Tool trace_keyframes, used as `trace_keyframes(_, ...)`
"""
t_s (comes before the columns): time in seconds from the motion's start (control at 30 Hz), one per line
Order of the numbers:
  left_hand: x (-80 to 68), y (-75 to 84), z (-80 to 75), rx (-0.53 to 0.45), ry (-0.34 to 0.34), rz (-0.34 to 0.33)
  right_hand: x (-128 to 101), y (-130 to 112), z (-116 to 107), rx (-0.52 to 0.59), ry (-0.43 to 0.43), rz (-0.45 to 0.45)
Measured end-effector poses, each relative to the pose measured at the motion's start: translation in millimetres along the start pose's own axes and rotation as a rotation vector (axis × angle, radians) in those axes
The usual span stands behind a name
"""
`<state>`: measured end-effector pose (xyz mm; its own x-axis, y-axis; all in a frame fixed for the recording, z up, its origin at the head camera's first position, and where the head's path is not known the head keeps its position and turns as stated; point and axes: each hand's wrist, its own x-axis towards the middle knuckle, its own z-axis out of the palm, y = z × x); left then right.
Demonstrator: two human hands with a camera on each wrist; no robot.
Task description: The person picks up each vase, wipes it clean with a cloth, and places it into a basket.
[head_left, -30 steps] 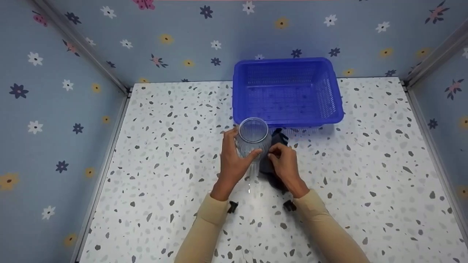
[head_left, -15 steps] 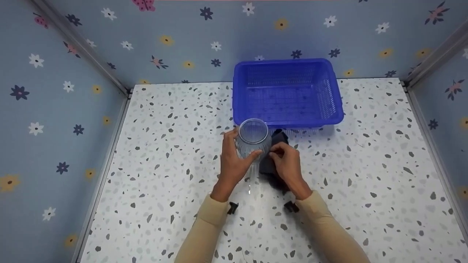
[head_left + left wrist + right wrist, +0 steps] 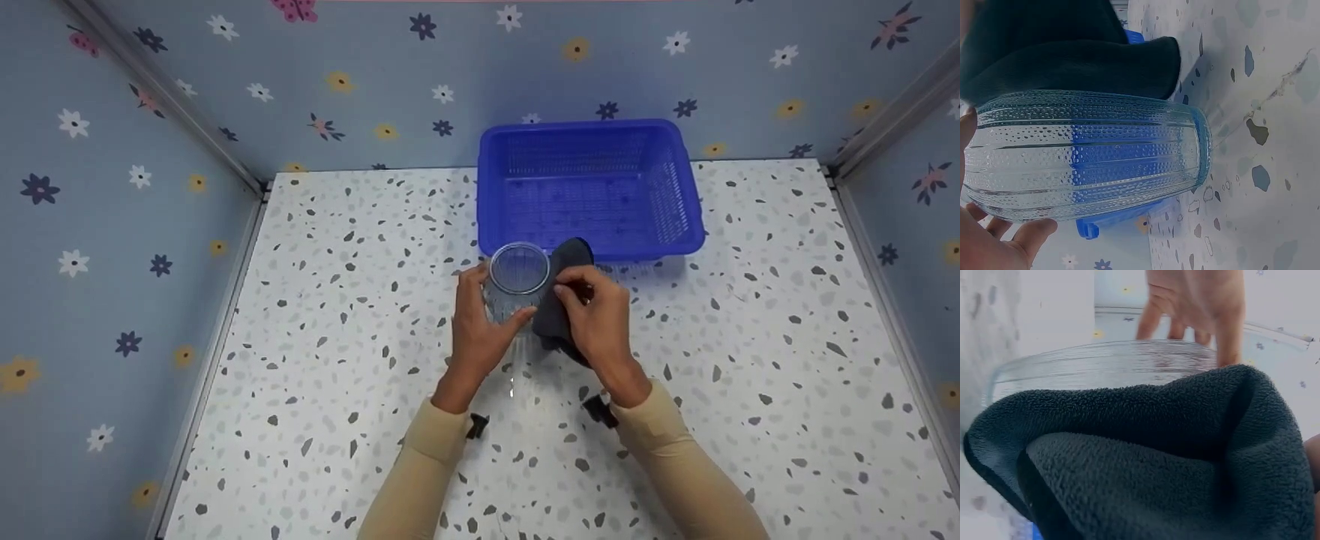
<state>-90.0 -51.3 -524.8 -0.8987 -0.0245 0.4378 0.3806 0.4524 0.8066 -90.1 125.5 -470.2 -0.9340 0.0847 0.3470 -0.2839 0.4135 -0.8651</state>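
Note:
A ribbed clear glass jar (image 3: 508,300) stands upright on the speckled table, its open rim facing up. My left hand (image 3: 481,334) grips it from the left, thumb across the near side and fingers behind. Along the jar's right side lies a dark grey plush cloth (image 3: 553,315), pinched between thumb and fingers of my right hand (image 3: 606,319). The left wrist view shows the cloth (image 3: 1072,70) folded against the textured glass (image 3: 1123,160). In the right wrist view the bunched cloth (image 3: 1129,478) covers most of the jar, with the left hand (image 3: 1199,304) beyond.
A blue plastic basket (image 3: 491,202) with slotted walls stands just behind the jar, against the flowered back panel (image 3: 390,82). Flowered panels also flank the table (image 3: 360,300) on both sides. Small black mounts (image 3: 478,426) sit at the wrists.
My right hand has moved away from me and slightly right, carrying the cloth up along the jar; the cloth's far end now overlaps the basket's front rim. The left hand and jar stay put.

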Motion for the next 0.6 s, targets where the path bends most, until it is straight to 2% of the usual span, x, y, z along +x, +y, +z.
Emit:
trace_keyframes(0.23,0.2,0.8,-0.7,0.002,-0.002,-0.004,2.5,-5.5,1.2,-0.029,0.010,-0.032)
trace_keyframes(0.47,-0.1,0.3,-0.3,0.006,-0.004,-0.023,-1.2,0.6,3.0,-0.047,0.014,-0.089)
trace_keyframes(0.6,-0.5,0.6,-0.2,0.005,-0.007,-0.028,-4.5,6.3,4.0,-0.065,0.025,-0.092)
